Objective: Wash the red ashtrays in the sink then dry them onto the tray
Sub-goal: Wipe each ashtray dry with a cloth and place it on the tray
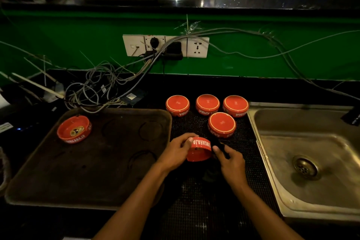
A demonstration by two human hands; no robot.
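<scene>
Tray (116, 191) left, sink (303, 161) right, 4 ashtrays (207, 104) on mat (243, 134) between.

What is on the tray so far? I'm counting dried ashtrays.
One red ashtray sits upright at the tray's far left corner. Nothing else is on it, only ring marks. Nothing covers the tray.

The round glossy red ceramic ashtrays (207, 104) carry white lettering on their sides and a thin white ring on their upturned bases. The upright red ashtray (74, 129) on the dark brown rectangular tray (93, 161) shows a yellow-and-black emblem inside. The black counter (210, 210) has a dotted mat; the wall (78, 41) is green, the sink (311, 161) dull steel-grey.
</scene>
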